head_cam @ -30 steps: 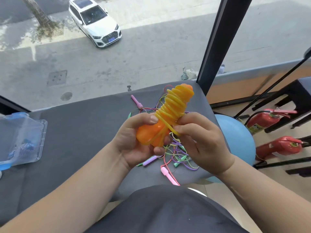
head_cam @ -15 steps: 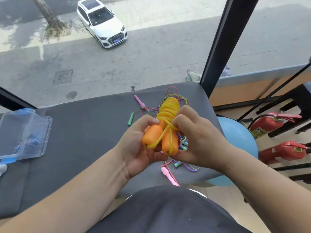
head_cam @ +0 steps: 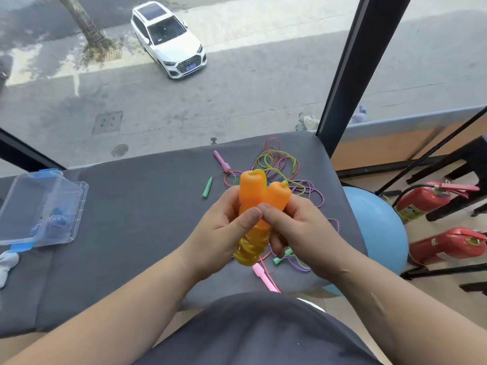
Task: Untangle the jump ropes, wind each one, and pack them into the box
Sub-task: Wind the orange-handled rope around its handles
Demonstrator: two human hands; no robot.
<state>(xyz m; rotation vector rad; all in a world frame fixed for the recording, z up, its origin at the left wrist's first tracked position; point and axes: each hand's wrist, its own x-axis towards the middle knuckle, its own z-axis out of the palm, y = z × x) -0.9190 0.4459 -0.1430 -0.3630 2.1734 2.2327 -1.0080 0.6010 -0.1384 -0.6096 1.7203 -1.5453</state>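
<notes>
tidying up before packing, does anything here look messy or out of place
The thin pink, green and purple jump ropes lie in a knotted heap on the right of the grey cushion, handles strewn about. The orange jump rope, gripped by the left hand and right hand, looks tidily wound.

The two orange handles look like smooth, matt moulded plastic, with no shine on them. Below them the wound yellow cord is translucent and glossy, like soft vinyl. The tangle of thin cords further off has the same slick plastic look. All of it sits over a grey cushion covered in matt woven cloth. On the left, the box is clear, shiny hard plastic with opaque blue clips. To the right, the blue ball is smooth with a dull rubbery sheen, and the red fire extinguishers show glossy painted metal. The window post is dark, satin-finished metal.
</notes>
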